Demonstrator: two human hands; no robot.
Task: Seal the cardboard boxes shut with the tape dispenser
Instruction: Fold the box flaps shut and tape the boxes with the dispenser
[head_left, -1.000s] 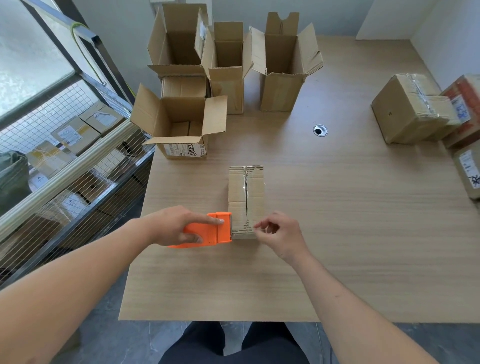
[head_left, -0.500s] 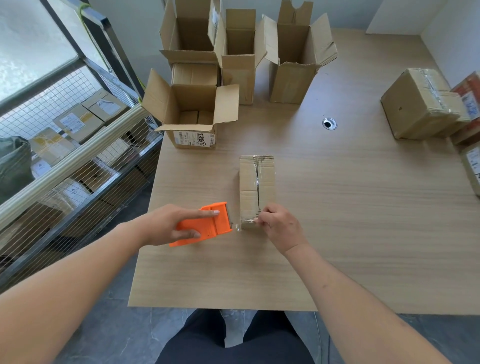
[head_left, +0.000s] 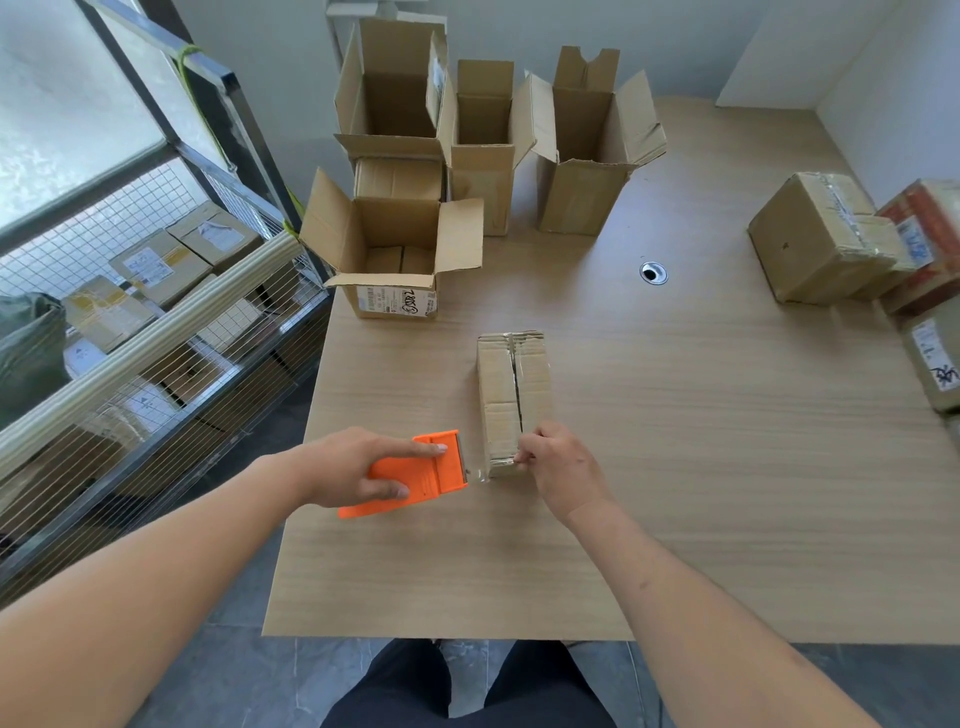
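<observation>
A small closed cardboard box (head_left: 511, 384) lies in the middle of the wooden table (head_left: 701, 467), its two top flaps meeting along a dark seam. My left hand (head_left: 353, 467) grips the orange tape dispenser (head_left: 415, 475) just left of the box's near end, index finger stretched along its top. A short strip of clear tape (head_left: 480, 474) runs from the dispenser to the box's near corner. My right hand (head_left: 561, 465) pinches the tape end against the near end of the box.
Several open boxes (head_left: 395, 249) stand at the back left of the table. Sealed parcels (head_left: 826, 239) sit along the right edge. A cable hole (head_left: 653, 272) lies between them. A wire rack (head_left: 130, 338) with parcels stands left of the table.
The dispenser has drawn slightly left, away from the box, leaving a short strip of tape. My right hand has slid to the box's near end and pinches there.
</observation>
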